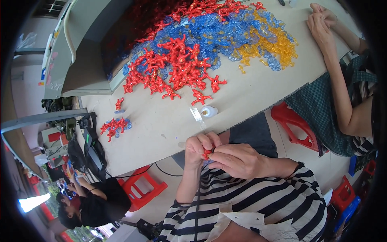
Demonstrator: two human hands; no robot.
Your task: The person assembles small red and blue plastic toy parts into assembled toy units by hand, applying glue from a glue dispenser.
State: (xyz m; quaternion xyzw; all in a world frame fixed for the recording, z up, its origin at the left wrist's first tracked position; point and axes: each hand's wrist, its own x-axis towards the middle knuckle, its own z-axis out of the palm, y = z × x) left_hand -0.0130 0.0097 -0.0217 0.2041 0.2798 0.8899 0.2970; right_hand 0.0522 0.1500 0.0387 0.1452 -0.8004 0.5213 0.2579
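Close in front of my chest, my left hand (196, 150) and my right hand (238, 162) meet with their fingertips pinched on a small red plastic figure (207, 154). A bit of bluish clear plastic (207, 162) shows just under it, partly hidden by the fingers. Beyond my hands a small white bottle (209, 111) stands near the table's edge, beside a strip of clear tape (197, 117). Farther off lies a heap of red figures (181, 66), with a few loose ones at its near side.
Behind the red figures spread piles of blue clear pieces (209, 34) and yellow clear pieces (284, 46). Several red figures with blue parts (116, 127) sit at the table's left. A co-worker's hands (321, 26) rest at the right edge. Red stools (143, 185) stand below the table.
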